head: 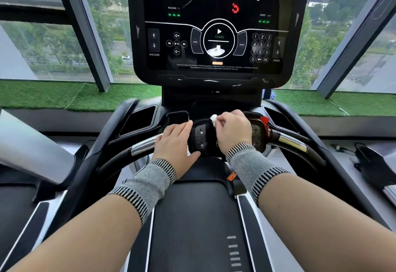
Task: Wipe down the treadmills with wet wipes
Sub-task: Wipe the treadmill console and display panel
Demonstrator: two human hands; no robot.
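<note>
I stand on a black treadmill whose lit console screen [217, 25] rises ahead. Below it a small black control pad [201, 138] with plus and minus buttons sits between the handlebars. My right hand [232, 131] pinches a bunched white wet wipe [213, 119] against the top of that pad. My left hand [176, 141] lies flat on the pad's left side, fingers straight, thumb under its lower edge. The left chrome grip [143, 146] is partly hidden by this hand.
The right chrome grip [292, 142] and a red safety clip [264, 120] lie right of the pad. The running belt [192, 224] stretches below my arms. Neighbouring treadmills flank both sides. Green turf [53, 95] and large windows are ahead.
</note>
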